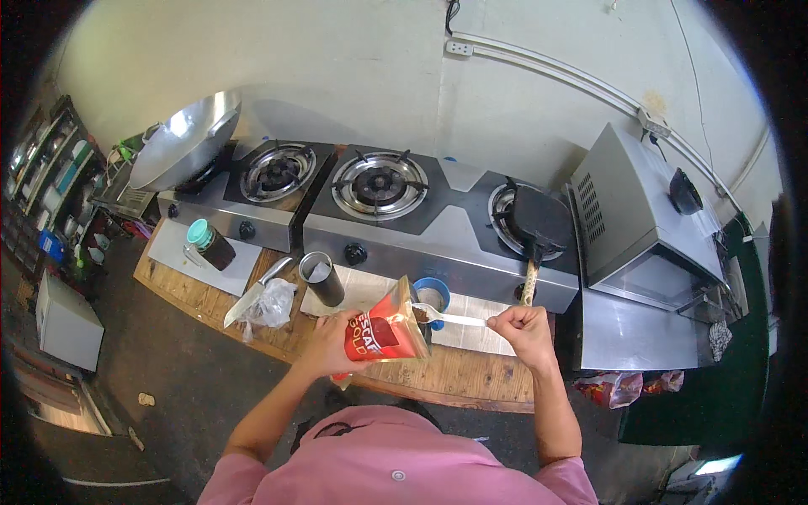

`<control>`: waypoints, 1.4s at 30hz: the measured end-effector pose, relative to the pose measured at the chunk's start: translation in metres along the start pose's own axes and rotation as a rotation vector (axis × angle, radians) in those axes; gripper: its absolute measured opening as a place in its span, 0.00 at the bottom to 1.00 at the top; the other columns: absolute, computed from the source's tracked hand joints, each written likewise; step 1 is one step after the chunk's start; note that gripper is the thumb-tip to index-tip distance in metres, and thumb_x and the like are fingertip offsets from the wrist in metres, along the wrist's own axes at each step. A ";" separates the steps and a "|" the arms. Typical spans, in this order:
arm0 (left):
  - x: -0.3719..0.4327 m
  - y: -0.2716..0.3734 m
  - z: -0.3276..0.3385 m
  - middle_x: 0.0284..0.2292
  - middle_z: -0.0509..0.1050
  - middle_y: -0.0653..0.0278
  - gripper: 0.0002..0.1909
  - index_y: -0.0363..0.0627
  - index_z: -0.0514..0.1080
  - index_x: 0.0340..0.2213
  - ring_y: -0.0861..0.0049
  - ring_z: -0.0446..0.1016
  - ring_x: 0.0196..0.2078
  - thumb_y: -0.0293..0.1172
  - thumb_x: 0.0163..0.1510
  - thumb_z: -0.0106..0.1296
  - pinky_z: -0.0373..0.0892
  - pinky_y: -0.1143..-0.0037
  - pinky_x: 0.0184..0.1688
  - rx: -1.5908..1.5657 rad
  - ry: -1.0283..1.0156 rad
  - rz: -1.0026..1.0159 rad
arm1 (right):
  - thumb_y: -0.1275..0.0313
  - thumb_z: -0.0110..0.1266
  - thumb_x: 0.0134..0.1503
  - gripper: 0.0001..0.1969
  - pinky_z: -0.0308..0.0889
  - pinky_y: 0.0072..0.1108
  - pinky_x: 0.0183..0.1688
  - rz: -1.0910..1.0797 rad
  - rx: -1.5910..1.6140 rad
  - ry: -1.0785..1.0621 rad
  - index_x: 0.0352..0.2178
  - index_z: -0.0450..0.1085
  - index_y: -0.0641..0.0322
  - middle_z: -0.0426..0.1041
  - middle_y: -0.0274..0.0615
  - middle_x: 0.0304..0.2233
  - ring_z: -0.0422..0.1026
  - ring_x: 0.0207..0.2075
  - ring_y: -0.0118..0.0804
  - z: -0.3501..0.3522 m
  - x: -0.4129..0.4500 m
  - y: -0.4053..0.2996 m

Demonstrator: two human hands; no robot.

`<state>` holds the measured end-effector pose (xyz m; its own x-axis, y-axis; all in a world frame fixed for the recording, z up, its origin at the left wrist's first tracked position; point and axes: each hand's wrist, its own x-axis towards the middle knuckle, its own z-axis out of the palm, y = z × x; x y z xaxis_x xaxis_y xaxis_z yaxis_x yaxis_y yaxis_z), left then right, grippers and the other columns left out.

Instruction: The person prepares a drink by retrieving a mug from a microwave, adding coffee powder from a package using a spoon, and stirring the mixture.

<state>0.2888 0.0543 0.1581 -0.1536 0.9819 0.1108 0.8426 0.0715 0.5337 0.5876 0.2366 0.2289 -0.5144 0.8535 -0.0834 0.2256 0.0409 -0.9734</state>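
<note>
My left hand [331, 346] grips a red and gold Nescafé Gold coffee pouch [382, 334], tilted with its open mouth to the right. Between the fingertips of my right hand [527, 333] is the handle of a white plastic spoon [464, 320]. Its bowl sits at the pouch's mouth and carries brown coffee granules [420, 315]. Just behind, partly hidden by pouch and spoon, stands a blue mug [445, 291] with pale contents. A dark steel tumbler [327, 287] holding what looks like ice is left of the mug.
A knife [255, 293] lies against a crumpled clear plastic bag [276, 303] on the wooden table [467, 385]. Farther left is a jug [218, 251] with a teal lid and dark liquid. Gas stoves [404, 237] line the back, bearing a large wok [189, 145] and a black pan [540, 218]. A microwave [650, 233] stands right.
</note>
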 end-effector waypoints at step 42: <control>-0.162 -0.061 -0.043 0.47 0.64 0.52 0.55 0.42 0.48 0.53 0.59 0.64 0.49 0.41 0.27 0.70 0.60 0.65 0.52 -0.256 0.621 -0.561 | 0.68 0.56 0.47 0.14 0.59 0.37 0.42 -0.531 -1.094 0.133 0.35 0.71 0.64 0.69 0.55 0.38 0.67 0.41 0.52 0.091 0.057 0.055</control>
<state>0.2404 -0.1162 0.1437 -0.8269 0.5353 0.1724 0.4283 0.4007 0.8099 0.4953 0.2404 0.1513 -0.6802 0.6415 0.3547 0.6229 0.7609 -0.1816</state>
